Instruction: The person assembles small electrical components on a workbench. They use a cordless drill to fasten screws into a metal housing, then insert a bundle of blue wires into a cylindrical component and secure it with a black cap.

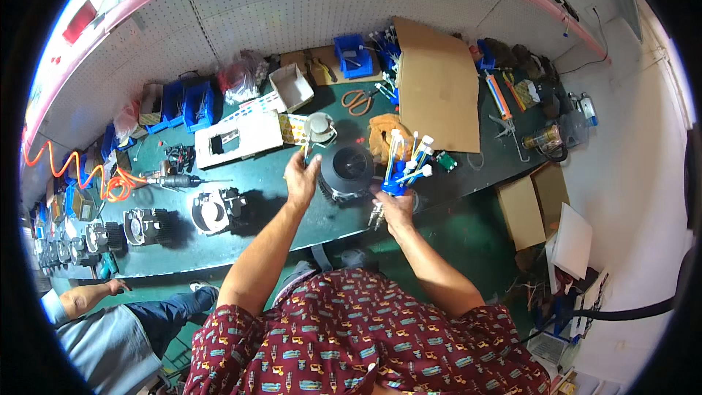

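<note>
My right hand [397, 209] is closed around a bundle of blue cables [398, 175] with white connectors fanned out at the top; thin metallic ends stick out below the fist. Just left of it, a black round housing [346, 168] with a wide dark opening stands on the green bench [292, 221]. On the housing's other side is my left hand [301, 178], its thumb and fingers pinched near a small slim thing that I cannot make out. Beyond those fingertips sits a pale round metal part [319, 127]. An orange-brown cloth [383, 137] lies behind the cables.
Several grey metal housings [217, 211] line the bench to the left, near a power driver [175, 180] with an orange coiled hose [117, 184]. Orange scissors [357, 102], a cardboard sheet [440, 91] and a caulking gun [504, 113] lie farther back. Another person [110, 333] is at lower left.
</note>
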A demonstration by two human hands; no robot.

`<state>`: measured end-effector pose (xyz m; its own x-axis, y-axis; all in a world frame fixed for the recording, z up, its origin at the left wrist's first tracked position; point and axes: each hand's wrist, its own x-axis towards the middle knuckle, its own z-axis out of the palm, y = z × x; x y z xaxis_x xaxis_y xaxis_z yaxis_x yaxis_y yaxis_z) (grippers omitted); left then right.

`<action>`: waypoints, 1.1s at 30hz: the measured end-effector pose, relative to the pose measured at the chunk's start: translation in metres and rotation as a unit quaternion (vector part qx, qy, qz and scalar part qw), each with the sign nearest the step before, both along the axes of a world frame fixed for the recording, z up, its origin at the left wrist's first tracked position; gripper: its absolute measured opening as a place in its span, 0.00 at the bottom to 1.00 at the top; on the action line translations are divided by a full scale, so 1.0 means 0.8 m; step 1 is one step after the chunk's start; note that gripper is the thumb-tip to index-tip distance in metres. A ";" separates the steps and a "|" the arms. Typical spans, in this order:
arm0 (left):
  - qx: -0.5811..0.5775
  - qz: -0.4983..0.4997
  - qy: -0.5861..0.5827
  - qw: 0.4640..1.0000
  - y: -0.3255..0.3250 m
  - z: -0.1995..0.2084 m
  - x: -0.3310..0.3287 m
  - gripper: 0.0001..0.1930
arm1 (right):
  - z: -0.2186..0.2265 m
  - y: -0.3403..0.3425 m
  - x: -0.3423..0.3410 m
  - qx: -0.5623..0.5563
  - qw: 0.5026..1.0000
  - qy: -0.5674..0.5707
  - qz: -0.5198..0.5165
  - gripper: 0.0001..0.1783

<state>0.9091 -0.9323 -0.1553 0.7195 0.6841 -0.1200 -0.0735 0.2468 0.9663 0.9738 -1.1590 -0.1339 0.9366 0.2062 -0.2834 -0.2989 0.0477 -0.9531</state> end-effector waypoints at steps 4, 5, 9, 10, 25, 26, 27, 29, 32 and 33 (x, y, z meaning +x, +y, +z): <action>-0.037 0.017 0.034 0.999 -0.002 0.006 -0.016 0.21 | 0.014 -0.026 -0.004 -0.014 0.995 0.021 -0.098 0.11; -0.023 0.007 0.063 0.998 -0.007 0.000 -0.030 0.21 | 0.018 -0.028 0.001 -0.026 0.996 0.014 -0.083 0.11; -0.031 -0.008 0.115 0.993 -0.031 0.010 -0.047 0.16 | -0.002 -0.015 0.026 -0.080 0.997 0.005 -0.002 0.08; -0.038 -0.003 0.113 0.993 -0.032 0.012 -0.046 0.16 | -0.007 -0.006 0.027 -0.086 0.996 0.012 0.016 0.08; -0.083 -0.020 0.082 0.993 -0.038 -0.029 -0.092 0.17 | 0.009 0.001 0.004 -0.121 0.988 -0.088 -0.028 0.10; -0.094 -0.016 0.073 0.993 -0.043 -0.026 -0.087 0.17 | 0.009 0.000 -0.001 -0.066 0.995 -0.070 -0.032 0.12; -0.080 -0.018 0.058 0.995 -0.048 -0.024 -0.083 0.16 | -0.001 -0.004 0.000 -0.073 0.996 -0.046 -0.035 0.11; -0.078 -0.021 0.038 0.996 -0.055 -0.018 -0.083 0.15 | -0.010 -0.001 0.005 -0.084 0.995 -0.004 -0.056 0.10; -0.059 -0.060 0.048 0.995 -0.056 -0.025 -0.103 0.13 | 0.011 0.028 0.010 -0.020 0.998 0.003 -0.064 0.05; -0.058 -0.086 0.048 0.993 -0.059 -0.019 -0.109 0.13 | 0.000 0.026 0.026 -0.002 0.998 -0.023 -0.064 0.06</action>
